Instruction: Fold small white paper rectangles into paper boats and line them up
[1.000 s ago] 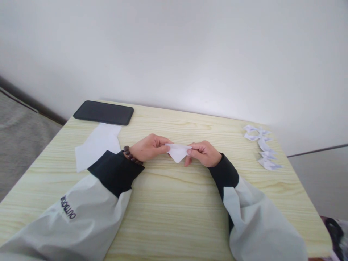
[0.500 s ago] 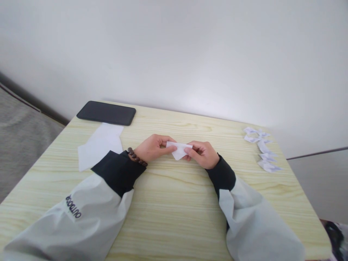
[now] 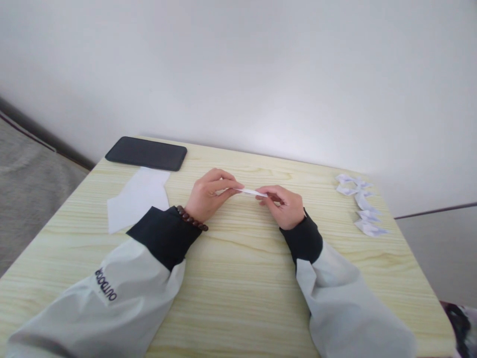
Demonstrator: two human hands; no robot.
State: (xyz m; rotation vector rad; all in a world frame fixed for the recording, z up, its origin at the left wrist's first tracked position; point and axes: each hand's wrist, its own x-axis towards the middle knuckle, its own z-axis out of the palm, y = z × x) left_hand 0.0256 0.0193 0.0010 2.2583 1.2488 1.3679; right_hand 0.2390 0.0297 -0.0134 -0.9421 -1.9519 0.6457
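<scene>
A small folded piece of white paper (image 3: 249,191) is held above the table, seen almost edge-on as a thin strip. My left hand (image 3: 210,194), with a dark bead bracelet at the wrist, pinches its left end between thumb and fingers. At the right end, my right hand (image 3: 283,205) is closed on the paper, thumb below and fingers on top. The fingertips hide both ends of the paper.
On the pale wood table (image 3: 242,288), white paper sheets (image 3: 136,199) lie left of my left forearm. Behind them is a black phone (image 3: 146,153). Several folded white paper pieces (image 3: 361,204) sit at the right. A white wall (image 3: 261,74) borders the back edge.
The folded paper has tipped from showing its flat, pointed face to showing its thin edge. Both hands have turned with it, and the left has shifted slightly up.
</scene>
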